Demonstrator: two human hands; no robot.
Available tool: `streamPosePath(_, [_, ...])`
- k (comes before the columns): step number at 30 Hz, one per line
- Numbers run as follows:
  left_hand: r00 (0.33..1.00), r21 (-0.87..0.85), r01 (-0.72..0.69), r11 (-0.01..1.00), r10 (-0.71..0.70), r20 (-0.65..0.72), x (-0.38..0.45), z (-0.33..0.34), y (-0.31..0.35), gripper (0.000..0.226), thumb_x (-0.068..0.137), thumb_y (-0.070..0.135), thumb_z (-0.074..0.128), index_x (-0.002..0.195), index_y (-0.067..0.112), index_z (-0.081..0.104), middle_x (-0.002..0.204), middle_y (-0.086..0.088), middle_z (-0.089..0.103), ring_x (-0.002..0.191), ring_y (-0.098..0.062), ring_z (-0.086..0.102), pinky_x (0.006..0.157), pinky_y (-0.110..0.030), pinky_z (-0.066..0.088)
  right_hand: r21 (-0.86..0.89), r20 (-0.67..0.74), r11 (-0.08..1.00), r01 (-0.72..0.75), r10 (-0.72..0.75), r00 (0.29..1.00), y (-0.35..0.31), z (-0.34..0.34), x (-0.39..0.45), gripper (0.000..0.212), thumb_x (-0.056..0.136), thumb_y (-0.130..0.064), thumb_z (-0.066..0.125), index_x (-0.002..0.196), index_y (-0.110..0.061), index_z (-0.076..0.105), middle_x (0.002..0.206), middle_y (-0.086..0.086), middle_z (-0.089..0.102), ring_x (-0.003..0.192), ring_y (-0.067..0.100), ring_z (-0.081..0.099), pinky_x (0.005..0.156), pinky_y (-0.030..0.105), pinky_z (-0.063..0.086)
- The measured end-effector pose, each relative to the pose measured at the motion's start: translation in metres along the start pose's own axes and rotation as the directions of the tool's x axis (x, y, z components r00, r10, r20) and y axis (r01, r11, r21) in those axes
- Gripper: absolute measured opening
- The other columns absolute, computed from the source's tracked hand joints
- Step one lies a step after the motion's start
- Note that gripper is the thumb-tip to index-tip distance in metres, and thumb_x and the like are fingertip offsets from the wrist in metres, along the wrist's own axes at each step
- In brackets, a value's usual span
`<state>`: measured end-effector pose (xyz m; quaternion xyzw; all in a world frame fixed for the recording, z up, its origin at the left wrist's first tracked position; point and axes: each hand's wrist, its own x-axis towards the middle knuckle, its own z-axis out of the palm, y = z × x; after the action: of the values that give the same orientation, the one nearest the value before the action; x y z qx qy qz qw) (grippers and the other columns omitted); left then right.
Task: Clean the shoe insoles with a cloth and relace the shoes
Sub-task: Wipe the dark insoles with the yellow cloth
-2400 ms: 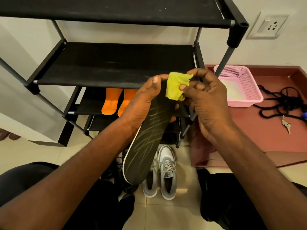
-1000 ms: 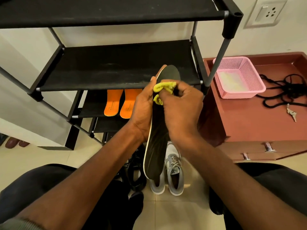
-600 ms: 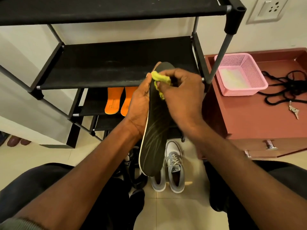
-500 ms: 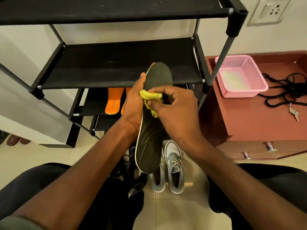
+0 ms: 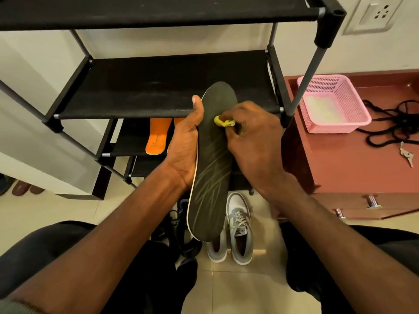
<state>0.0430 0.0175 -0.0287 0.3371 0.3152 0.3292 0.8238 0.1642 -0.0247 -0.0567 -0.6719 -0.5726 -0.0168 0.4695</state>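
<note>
My left hand [image 5: 184, 146] grips a long dark insole [image 5: 210, 168] by its left edge, toe end pointing up and away. My right hand [image 5: 254, 141] pinches a small crumpled yellow cloth [image 5: 223, 121] and presses it on the insole's upper part. Pale streaks run down the insole's middle. Below it on the floor stands a pair of grey-and-white sneakers [image 5: 239, 227] with laces in. Black shoes [image 5: 179, 225] lie to their left, partly hidden. Two orange insoles [image 5: 157, 135] lean on a lower rack shelf.
A black shoe rack [image 5: 158, 96] stands straight ahead. A reddish-brown cabinet [image 5: 353, 168] at the right carries a pink basket [image 5: 333, 105], black laces [image 5: 392, 123] and keys [image 5: 407, 154]. My knees frame the tiled floor. Brown shoes [image 5: 22, 189] sit far left.
The yellow cloth in my right hand has slid from the insole's toe end down to its upper-middle part. The insole stays in my left hand, its toe now uncovered.
</note>
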Motion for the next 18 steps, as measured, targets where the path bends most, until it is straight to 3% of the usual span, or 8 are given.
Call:
streamPosePath(4, [1.0, 0.036, -0.028, 0.999, 0.029, -0.003, 0.0, -0.003, 0.005, 0.061, 0.109, 0.053, 0.032, 0.134, 0.006, 0.061, 0.115, -0.014, 0.074, 0.099, -0.024, 0.074, 0.089, -0.04, 0.062, 0.036, -0.004, 0.998, -0.061, 0.061, 0.998, -0.002, -0.004, 0.007, 0.022, 0.084, -0.003, 0.079, 0.103, -0.013, 0.081, 0.103, 0.0, 0.076, 0.092, 0.01, 0.069, 0.085, 0.032, 0.06])
streamPosePath(8, [0.999, -0.012, -0.044, 0.999, 0.044, -0.01, 0.008, -0.007, 0.009, 0.072, 0.109, 0.058, 0.028, 0.149, 0.001, 0.048, 0.145, -0.023, 0.058, 0.134, -0.036, 0.057, 0.114, -0.047, 0.046, 0.228, 0.181, 0.964, -0.138, 0.098, 0.979, -0.032, -0.008, -0.016, 0.026, 0.083, 0.003, 0.078, 0.103, -0.013, 0.082, 0.103, -0.004, 0.077, 0.096, 0.003, 0.069, 0.094, 0.023, 0.057])
streamPosePath(9, [0.998, -0.024, -0.054, 0.998, 0.054, -0.014, 0.009, -0.008, 0.01, 0.073, 0.109, 0.058, 0.027, 0.149, 0.0, 0.047, 0.146, -0.024, 0.056, 0.134, -0.038, 0.057, 0.115, -0.048, 0.044, 0.294, 0.209, 0.947, -0.132, 0.071, 0.975, -0.04, -0.009, -0.024, 0.025, 0.083, 0.004, 0.077, 0.102, -0.012, 0.082, 0.102, -0.004, 0.077, 0.097, 0.004, 0.07, 0.094, 0.023, 0.057])
streamPosePath(11, [0.996, -0.009, -0.066, 0.998, 0.065, -0.053, 0.009, -0.008, 0.014, 0.068, 0.11, 0.055, 0.028, 0.139, -0.001, 0.054, 0.133, -0.023, 0.066, 0.117, -0.034, 0.069, 0.105, -0.045, 0.054, 0.358, 0.214, 0.932, -0.058, -0.021, 0.977, -0.045, -0.009, -0.032, 0.024, 0.083, 0.006, 0.076, 0.101, -0.009, 0.082, 0.102, -0.001, 0.076, 0.097, 0.006, 0.07, 0.094, 0.024, 0.057])
streamPosePath(13, [0.995, 0.024, -0.073, 0.997, 0.074, -0.065, 0.006, -0.005, 0.016, 0.062, 0.111, 0.05, 0.027, 0.124, -0.001, 0.06, 0.108, -0.018, 0.077, 0.093, -0.027, 0.077, 0.082, -0.036, 0.064, 0.277, 0.178, 0.959, 0.063, -0.115, 0.977, -0.034, -0.009, -0.029, 0.024, 0.083, 0.005, 0.077, 0.104, -0.006, 0.081, 0.105, 0.002, 0.075, 0.097, 0.01, 0.071, 0.092, 0.029, 0.059])
streamPosePath(14, [0.997, 0.044, -0.063, 0.997, 0.065, -0.048, 0.004, -0.003, 0.015, 0.062, 0.111, 0.05, 0.027, 0.122, 0.0, 0.062, 0.103, -0.017, 0.078, 0.09, -0.025, 0.078, 0.078, -0.035, 0.064, 0.182, 0.151, 0.976, 0.117, -0.145, 0.978, -0.025, -0.009, -0.024, 0.024, 0.084, 0.005, 0.077, 0.105, -0.006, 0.08, 0.106, 0.004, 0.075, 0.098, 0.014, 0.07, 0.091, 0.033, 0.059])
streamPosePath(16, [0.999, 0.056, -0.03, 0.998, 0.032, -0.034, 0.003, -0.003, 0.013, 0.062, 0.11, 0.052, 0.027, 0.124, 0.004, 0.063, 0.108, -0.016, 0.077, 0.094, -0.024, 0.077, 0.082, -0.037, 0.064, 0.001, 0.1, 0.989, 0.151, -0.15, 0.984, -0.008, -0.008, -0.014, 0.022, 0.086, 0.002, 0.076, 0.107, -0.006, 0.079, 0.107, 0.008, 0.074, 0.097, 0.021, 0.07, 0.089, 0.041, 0.06])
streamPosePath(18, [0.999, 0.059, -0.014, 0.998, 0.016, -0.036, 0.0, -0.002, 0.012, 0.061, 0.109, 0.054, 0.028, 0.124, 0.008, 0.065, 0.109, -0.014, 0.077, 0.095, -0.024, 0.076, 0.082, -0.038, 0.064, -0.068, 0.066, 0.99, 0.122, -0.118, 0.991, 0.001, -0.008, -0.006, 0.019, 0.088, 0.0, 0.074, 0.106, -0.006, 0.078, 0.106, 0.009, 0.074, 0.095, 0.025, 0.07, 0.086, 0.045, 0.06])
